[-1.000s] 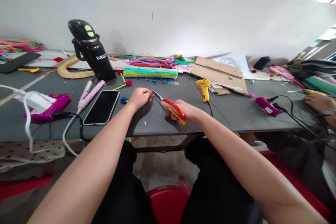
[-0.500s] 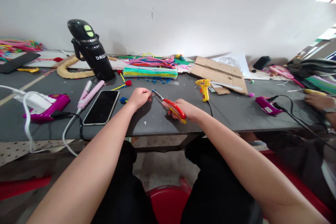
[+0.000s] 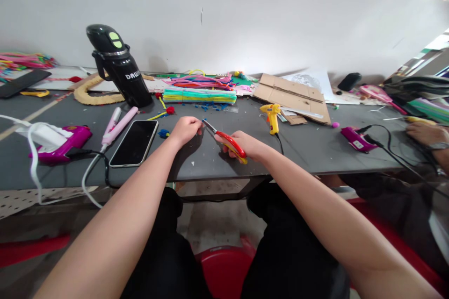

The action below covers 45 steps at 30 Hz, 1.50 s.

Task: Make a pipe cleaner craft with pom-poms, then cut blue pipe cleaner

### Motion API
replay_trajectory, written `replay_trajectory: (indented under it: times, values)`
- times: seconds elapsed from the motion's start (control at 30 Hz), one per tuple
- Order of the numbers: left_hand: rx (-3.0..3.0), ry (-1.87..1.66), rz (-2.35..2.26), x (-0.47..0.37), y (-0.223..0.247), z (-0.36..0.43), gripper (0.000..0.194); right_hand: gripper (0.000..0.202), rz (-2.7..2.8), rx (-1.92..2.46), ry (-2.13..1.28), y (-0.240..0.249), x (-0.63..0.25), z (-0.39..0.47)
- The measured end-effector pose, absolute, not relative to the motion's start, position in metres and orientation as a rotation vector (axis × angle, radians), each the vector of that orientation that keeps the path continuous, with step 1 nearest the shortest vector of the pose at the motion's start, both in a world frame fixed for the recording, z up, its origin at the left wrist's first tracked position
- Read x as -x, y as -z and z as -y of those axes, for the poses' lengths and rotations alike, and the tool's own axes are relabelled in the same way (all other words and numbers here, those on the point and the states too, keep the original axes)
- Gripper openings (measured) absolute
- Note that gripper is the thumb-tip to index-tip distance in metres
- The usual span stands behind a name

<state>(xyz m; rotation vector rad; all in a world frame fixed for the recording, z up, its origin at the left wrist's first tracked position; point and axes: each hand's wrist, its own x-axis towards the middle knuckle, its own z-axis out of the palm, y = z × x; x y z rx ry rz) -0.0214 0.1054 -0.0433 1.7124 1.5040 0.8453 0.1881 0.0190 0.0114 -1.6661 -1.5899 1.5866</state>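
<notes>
My left hand (image 3: 187, 130) is closed in a pinch above the grey table, and a bit of blue pipe cleaner (image 3: 204, 121) shows just beyond its fingertips. The rest of that piece is hidden by the fingers. In my right hand (image 3: 242, 142) are scissors (image 3: 229, 143) with red and yellow handles, their blade tips at the blue bit. Left of my left hand lies a blue fuzzy ball (image 3: 163, 133). A red fuzzy ball on a yellow stem (image 3: 170, 110) rests farther back. Blue clippings (image 3: 210, 106) are scattered behind my hands.
Pipe cleaner bundles (image 3: 199, 96) lie at the back, with cardboard (image 3: 291, 93) and a yellow glue gun (image 3: 271, 118) to the right. On the left are a phone (image 3: 133, 144), a pink styling iron (image 3: 119, 126), a power strip (image 3: 66, 145) and a black bottle (image 3: 121, 70). Another person's hand (image 3: 426, 134) is far right.
The whole view has shifted slightly. Both hands, the scissors and the blue bit stay in almost the same places relative to one another.
</notes>
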Motion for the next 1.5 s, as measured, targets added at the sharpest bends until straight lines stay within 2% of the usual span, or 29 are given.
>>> replay_trajectory:
  times: [0.47,0.8,1.23,1.5]
  values:
    - [-1.661,-0.875,-1.502,0.022,0.043,-0.105,0.034,0.062,1.611,1.667,-1.502,-0.007,-0.189,-0.018]
    - [-1.704,-0.858,-1.506,0.022,0.043,-0.104,0.031,0.062,1.610,1.656,-1.448,-0.003,-0.186,-0.018]
    - [-1.606,-0.897,-1.501,0.021,0.042,-0.105,0.024,0.066,1.619,1.628,-1.688,-0.024,-0.201,-0.012]
    - [-1.570,-0.890,-1.433,0.020,0.036,-0.100,0.022,0.068,1.714,1.644,-1.651,-0.020,-0.201,-0.016]
